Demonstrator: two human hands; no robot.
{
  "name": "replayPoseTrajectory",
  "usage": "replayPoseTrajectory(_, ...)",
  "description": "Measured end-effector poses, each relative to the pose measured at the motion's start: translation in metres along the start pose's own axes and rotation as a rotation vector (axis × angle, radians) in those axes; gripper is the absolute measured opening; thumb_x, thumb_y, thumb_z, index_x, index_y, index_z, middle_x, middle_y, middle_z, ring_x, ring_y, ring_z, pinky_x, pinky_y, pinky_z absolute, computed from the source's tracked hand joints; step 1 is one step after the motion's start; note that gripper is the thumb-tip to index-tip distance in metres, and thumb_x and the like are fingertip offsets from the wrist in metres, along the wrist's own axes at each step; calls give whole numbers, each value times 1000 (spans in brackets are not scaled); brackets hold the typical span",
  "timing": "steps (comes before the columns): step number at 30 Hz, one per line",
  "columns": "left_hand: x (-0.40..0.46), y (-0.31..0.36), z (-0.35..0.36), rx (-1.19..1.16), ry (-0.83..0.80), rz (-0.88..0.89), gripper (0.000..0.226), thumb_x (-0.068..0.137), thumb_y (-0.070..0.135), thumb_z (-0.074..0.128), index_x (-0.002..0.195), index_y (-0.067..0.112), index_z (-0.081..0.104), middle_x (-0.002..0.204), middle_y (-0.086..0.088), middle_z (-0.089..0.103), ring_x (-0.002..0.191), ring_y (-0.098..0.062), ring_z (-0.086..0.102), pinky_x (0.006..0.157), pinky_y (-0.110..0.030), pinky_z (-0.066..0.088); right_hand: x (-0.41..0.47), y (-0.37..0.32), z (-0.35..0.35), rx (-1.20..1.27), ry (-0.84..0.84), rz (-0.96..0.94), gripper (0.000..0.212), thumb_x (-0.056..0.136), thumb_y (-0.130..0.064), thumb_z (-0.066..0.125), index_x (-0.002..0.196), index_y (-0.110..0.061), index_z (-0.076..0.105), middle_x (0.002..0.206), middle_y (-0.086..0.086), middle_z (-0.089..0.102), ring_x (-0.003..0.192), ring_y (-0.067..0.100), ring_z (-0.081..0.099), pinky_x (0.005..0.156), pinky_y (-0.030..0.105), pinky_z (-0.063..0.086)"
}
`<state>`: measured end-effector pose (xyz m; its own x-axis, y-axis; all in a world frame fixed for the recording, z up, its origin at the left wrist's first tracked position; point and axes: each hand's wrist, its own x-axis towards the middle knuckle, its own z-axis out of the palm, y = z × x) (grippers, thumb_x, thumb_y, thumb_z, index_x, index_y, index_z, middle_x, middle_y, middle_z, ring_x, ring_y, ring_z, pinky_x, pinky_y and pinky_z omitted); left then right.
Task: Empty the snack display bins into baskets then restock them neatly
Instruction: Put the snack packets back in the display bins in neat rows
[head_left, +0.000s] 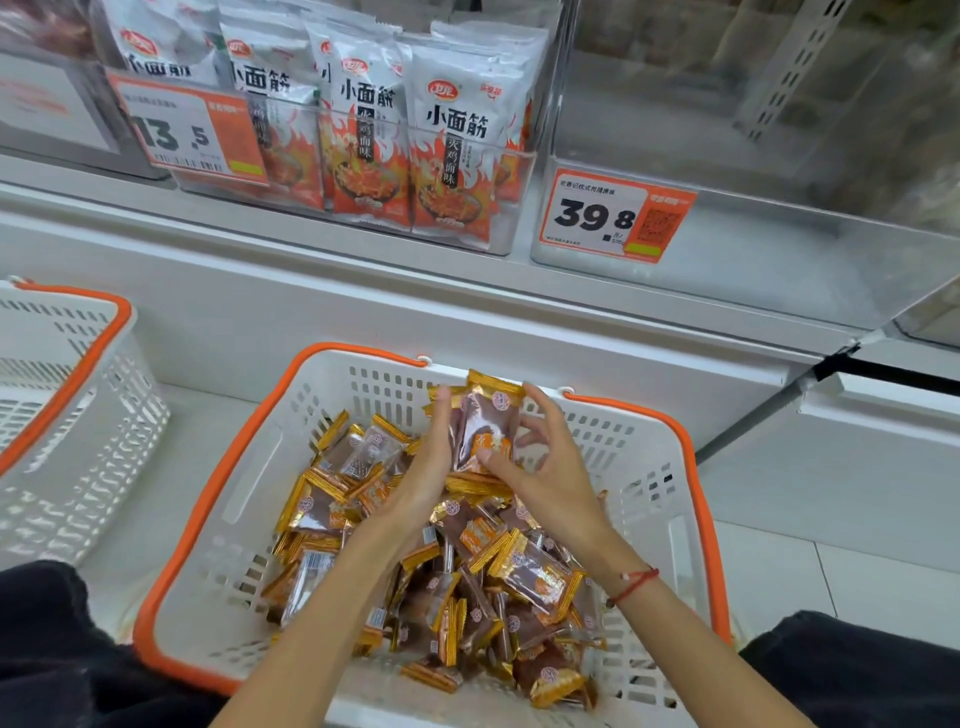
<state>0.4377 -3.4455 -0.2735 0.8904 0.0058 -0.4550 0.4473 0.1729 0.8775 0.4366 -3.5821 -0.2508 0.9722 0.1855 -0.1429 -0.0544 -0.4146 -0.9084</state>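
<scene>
A white basket with an orange rim (218, 457) stands in front of me, holding a heap of small gold-and-brown snack packets (498, 582). Above its far end, both hands hold a small stack of these packets (485, 426) upright. My left hand (431, 467) grips the stack's left side. My right hand (545, 462) pinches its lower right with thumb and fingers. The clear display bin (779, 197) with the 39.8 price tag (613, 215) on the shelf above right looks empty.
A second white and orange basket (78, 395) sits at the left. The bin beside the empty one holds upright white and red snack bags (452, 156) behind a 13.5 tag (192, 130). My dark-clothed knees flank the basket.
</scene>
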Motion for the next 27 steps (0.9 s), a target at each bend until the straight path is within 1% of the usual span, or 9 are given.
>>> replayPoseTrajectory(2,-7,5,5,126,-26,35,95,54,103,30,135,56,43,157,11,29,146,-15,22,118,-54,15,-1,-10,-2,-30,-82,-27,88,91,-33,65,153,-39,3,146,-31,30,140,2,25,113,26,26)
replayPoseTrajectory(4,-13,12,7,190,-15,80,83,68,96,27,139,55,39,159,15,21,147,-14,15,117,-55,16,0,-24,-5,35,-168,-20,94,95,-24,59,150,-36,-16,121,-59,29,127,-18,24,111,25,20)
replayPoseTrajectory(6,-20,19,7,206,-31,150,72,82,84,21,146,52,26,152,26,17,142,-2,12,118,-41,19,3,-34,-10,121,-190,42,97,95,-20,59,149,-32,-20,129,-46,37,119,-17,31,105,22,26)
replayPoseTrajectory(9,-22,33,8,220,-13,266,63,92,68,17,150,43,19,140,27,20,130,6,17,97,-5,34,8,-49,-18,136,-220,12,56,98,-28,53,144,-37,22,135,-21,46,128,1,43,110,31,35)
replayPoseTrajectory(10,-22,46,11,255,-10,343,68,89,75,18,149,41,23,146,24,21,135,3,19,94,-13,45,9,-55,-22,117,-228,-13,39,99,-32,49,133,-42,31,131,-19,49,126,3,45,109,32,37)
replayPoseTrajectory(13,-7,81,16,227,118,470,106,66,93,38,147,25,36,148,-9,41,138,-25,38,111,-52,35,9,-87,-42,124,-202,-133,25,98,-37,46,117,-51,36,131,-15,51,123,3,49,104,32,41)
replayPoseTrajectory(18,-13,165,38,611,46,780,31,99,52,30,129,48,38,139,25,27,135,9,14,113,-20,6,14,-131,-96,242,-122,-230,48,84,-30,70,128,-25,50,116,-6,68,107,8,65,85,23,54)
replayPoseTrajectory(24,0,235,43,691,358,1198,54,90,62,24,120,34,59,130,15,51,126,-3,38,110,-23,25,40,-175,-158,362,-49,-182,50,69,-18,72,118,-9,65,112,11,71,98,24,68,82,32,56)
replayPoseTrajectory(27,38,256,33,1080,387,1245,60,95,59,26,133,24,58,139,7,53,131,-15,42,112,-36,30,67,-189,-190,437,-55,-123,47,77,-20,67,121,-1,63,116,20,68,109,39,63,100,47,48)
